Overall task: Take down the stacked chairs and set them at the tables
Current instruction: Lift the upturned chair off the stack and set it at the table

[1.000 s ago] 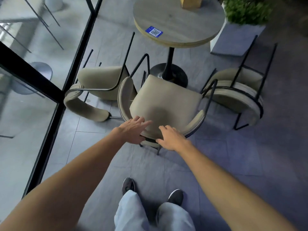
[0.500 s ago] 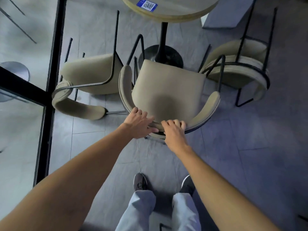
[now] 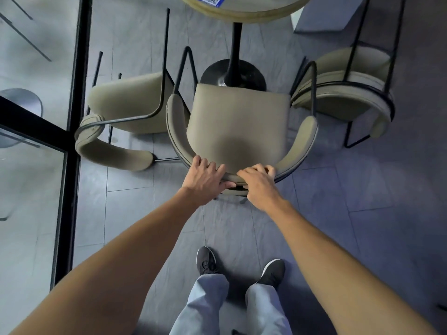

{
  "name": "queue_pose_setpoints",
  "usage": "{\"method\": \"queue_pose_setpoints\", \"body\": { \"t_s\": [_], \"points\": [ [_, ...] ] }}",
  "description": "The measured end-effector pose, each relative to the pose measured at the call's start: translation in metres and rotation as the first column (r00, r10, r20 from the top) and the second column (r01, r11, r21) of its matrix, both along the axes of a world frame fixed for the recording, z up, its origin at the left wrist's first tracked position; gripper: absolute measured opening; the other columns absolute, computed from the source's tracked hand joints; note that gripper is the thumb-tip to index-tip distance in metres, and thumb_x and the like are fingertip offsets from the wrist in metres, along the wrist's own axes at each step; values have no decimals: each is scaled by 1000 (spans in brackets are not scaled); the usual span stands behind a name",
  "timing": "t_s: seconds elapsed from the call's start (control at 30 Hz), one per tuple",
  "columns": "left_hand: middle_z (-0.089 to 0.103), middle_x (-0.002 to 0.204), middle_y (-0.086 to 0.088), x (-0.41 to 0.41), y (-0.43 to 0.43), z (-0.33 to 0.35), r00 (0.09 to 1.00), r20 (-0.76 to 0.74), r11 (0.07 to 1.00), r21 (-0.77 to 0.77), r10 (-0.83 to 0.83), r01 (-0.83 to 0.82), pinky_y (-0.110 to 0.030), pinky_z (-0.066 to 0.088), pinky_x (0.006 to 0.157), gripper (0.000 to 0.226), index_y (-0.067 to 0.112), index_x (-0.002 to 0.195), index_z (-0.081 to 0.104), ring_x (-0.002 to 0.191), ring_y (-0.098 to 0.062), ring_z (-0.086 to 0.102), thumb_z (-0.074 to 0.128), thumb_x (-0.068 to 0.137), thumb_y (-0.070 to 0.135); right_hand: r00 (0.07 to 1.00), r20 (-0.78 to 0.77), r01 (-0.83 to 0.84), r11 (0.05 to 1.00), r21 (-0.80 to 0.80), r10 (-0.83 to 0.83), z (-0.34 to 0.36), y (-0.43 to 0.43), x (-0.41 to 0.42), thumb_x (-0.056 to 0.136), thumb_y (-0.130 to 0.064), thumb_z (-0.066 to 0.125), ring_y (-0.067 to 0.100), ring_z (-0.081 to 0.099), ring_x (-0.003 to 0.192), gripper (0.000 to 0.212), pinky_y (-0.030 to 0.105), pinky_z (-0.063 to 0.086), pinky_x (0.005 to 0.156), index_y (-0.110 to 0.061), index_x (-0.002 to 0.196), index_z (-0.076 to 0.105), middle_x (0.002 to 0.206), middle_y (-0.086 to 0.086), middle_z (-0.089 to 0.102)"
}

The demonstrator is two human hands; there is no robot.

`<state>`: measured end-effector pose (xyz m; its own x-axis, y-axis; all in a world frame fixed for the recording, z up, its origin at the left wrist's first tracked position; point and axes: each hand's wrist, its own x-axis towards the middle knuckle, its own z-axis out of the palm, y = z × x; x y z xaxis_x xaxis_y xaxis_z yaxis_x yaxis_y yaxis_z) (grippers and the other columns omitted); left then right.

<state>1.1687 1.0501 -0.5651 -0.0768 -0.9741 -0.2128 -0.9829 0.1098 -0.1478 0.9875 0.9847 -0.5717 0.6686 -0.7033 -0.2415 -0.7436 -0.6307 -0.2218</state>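
Head view: left grip (image 3: 204, 180) and right grip (image 3: 257, 181) both clasping beige chair (image 3: 238, 126) backrest; round desk (image 3: 244, 9) just beyond, stacked chairs (image 3: 348, 93) to right.

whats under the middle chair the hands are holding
Under the middle chair only a sliver shows: a second beige backrest rim below the gripped one, and a thin leg tip on the floor. The seat covers everything else beneath.

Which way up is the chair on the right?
Upside down, on another chair: the upper chair has its black legs pointing up, over an upright one.
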Motion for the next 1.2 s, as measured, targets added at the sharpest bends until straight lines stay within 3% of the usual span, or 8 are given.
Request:
{"method": "queue_pose_setpoints", "body": {
  "t_s": [0.2, 0.43, 0.8, 0.93, 1.2],
  "points": [
    [63, 99, -10, -23, -17, -6, 980, -126, 987, 58, 153, -147, -46, 34, 93, 75, 16, 107, 55, 92, -33, 54, 12, 89, 76, 998, -2, -64, 996, 61, 65, 4, -38, -14, 77, 5, 58, 19, 46, 112, 47, 38, 20, 93, -28, 111, 59, 108, -11, 63],
    [57, 103, -2, -12, -32, -18, 945, -299, 992, 36, 128, -123, -44, 26, 104, 75, 19, 106, 58, 103, -27, 50, 15, 88, 78, 996, -14, -87, 995, 41, 87, 2, -53, -17, 80, 0, 59, 19, 45, 113, 47, 40, 23, 95, -29, 117, 57, 113, -11, 62],
    [58, 105, 1, 19, -75, -19, 943, -315, 994, 69, 107, -89, -44, 22, 107, 76, 20, 109, 59, 109, -25, 50, 21, 85, 81, 998, 34, -57, 998, 22, 56, -1, -85, 6, 86, -3, 58, 21, 46, 112, 38, 41, 24, 99, -26, 116, 56, 112, -8, 62],
    [59, 102, 3, 30, -88, -20, 938, -333, 996, 36, 92, -85, -42, 23, 106, 77, 21, 107, 60, 106, -23, 52, 19, 85, 82, 998, 42, -47, 999, -2, 47, -7, -97, 14, 83, -1, 61, 19, 45, 112, 45, 38, 22, 98, -28, 118, 56, 112, -11, 62],
    [59, 111, 2, 55, -128, -12, 942, -323, 991, 126, 92, -53, -43, 25, 106, 77, 23, 116, 58, 110, -22, 51, 21, 84, 81, 998, 62, 4, 1000, 11, -5, -8, -129, 38, 81, -8, 64, 18, 46, 112, 41, 37, 22, 96, -26, 117, 58, 112, -11, 64]
  ]
}}
